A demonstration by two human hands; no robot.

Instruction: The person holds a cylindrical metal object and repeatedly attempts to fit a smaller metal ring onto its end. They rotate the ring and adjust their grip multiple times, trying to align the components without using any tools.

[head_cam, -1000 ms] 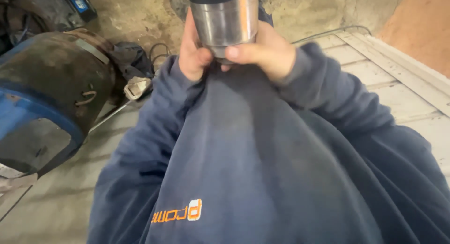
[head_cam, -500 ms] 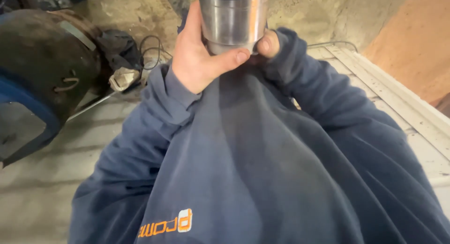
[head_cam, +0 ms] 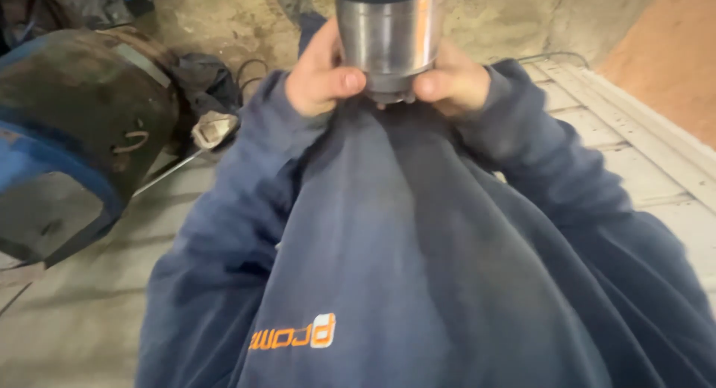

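Steel tumbler [head_cam: 389, 37] gripped between both hands [head_cam: 388, 78].

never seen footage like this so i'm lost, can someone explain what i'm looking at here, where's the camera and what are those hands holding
The camera sits on a person's head and looks down their own body, so most of the picture is their dark blue sweatshirt. There is no machine here, only two bare hands.

Both hands are raised in front of the chest. The left hand and the right hand grip the bottom of a shiny metal cup with a dark top, one from each side.

To the left stands a worn, dark drum with blue parts, with a crumpled whitish rag beside it. To the right are pale wooden boards. The ground is dusty concrete.
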